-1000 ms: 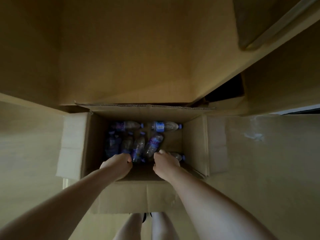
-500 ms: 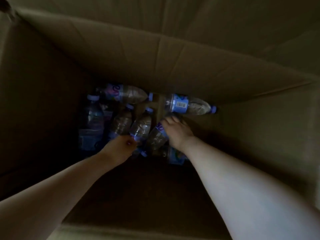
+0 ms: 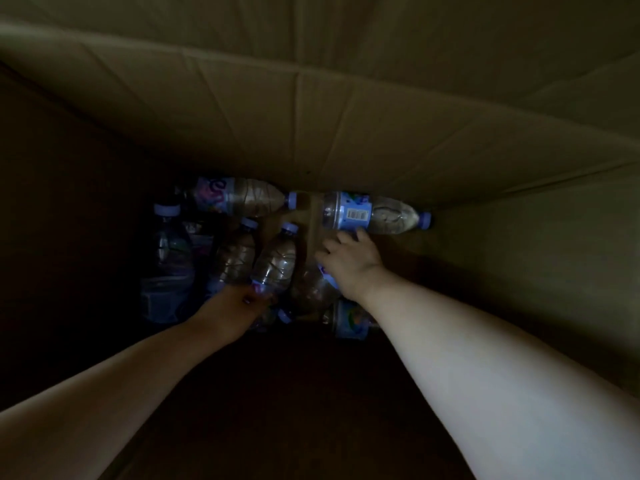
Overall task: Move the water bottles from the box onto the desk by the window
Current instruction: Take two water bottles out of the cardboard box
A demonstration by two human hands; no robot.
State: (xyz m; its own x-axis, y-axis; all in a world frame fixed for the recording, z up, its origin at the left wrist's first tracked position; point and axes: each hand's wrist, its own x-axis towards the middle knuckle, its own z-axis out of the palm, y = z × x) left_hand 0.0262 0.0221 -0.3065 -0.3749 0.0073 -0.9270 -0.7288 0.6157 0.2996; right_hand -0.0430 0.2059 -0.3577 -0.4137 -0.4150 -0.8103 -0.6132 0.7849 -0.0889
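Several clear water bottles with pale blue caps lie at the bottom of a deep, dark cardboard box [image 3: 346,109]. My left hand [image 3: 235,310] curls its fingers round the base of one slanted water bottle [image 3: 277,265] in the middle. My right hand [image 3: 349,265] reaches further in with its fingers stretched out. Their tips touch the lower edge of a barcode-labelled bottle [image 3: 377,213] that lies along the far wall. Another bottle [image 3: 239,197] lies to its left. My right wrist partly covers one more bottle [image 3: 349,320].
The box's walls close in on all sides: the far wall is creased, and the right wall [image 3: 536,271] is lit a little. The left side is almost black, with an upright bottle [image 3: 169,265] just visible there. The near floor of the box is in deep shadow.
The view has dropped from above the box to inside it. Both hands have gone from the rim down to the bottles, and my right hand has reached on to the barcode-labelled bottle.
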